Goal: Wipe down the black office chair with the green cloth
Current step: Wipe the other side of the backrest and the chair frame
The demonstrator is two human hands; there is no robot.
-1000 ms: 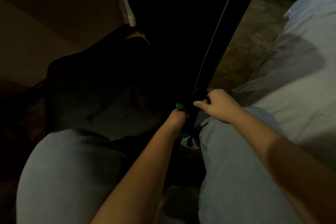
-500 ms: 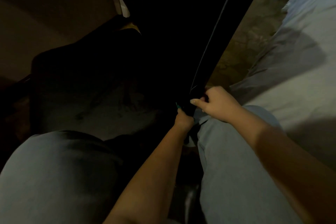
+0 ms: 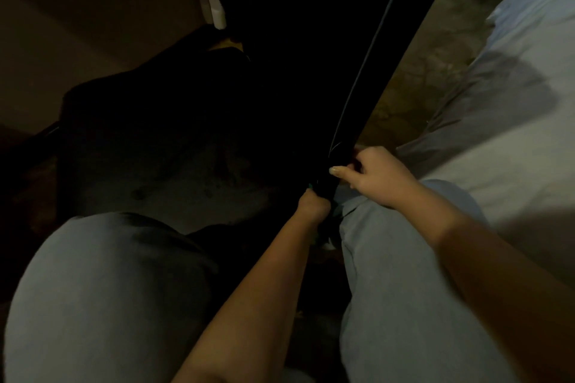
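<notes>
The black office chair (image 3: 314, 65) fills the dark middle of the view, its curved edge running down from the upper right to my hands. My left hand (image 3: 312, 205) is curled against the lower part of that edge and grips the green cloth (image 3: 310, 186), of which only a small teal tip shows above my fingers. My right hand (image 3: 376, 176) grips the chair's edge just to the right, thumb pointing left along it. Most of the cloth is hidden by my left hand and the chair.
My knees in light blue trousers (image 3: 102, 295) fill the lower frame. A white chair or table leg (image 3: 214, 0) stands at the top centre. A pale bed sheet (image 3: 513, 109) lies on the right, with stone floor (image 3: 413, 78) between it and the chair.
My left hand has moved a little up along the chair's edge, so less of the green cloth shows. My right hand keeps its hold on the edge.
</notes>
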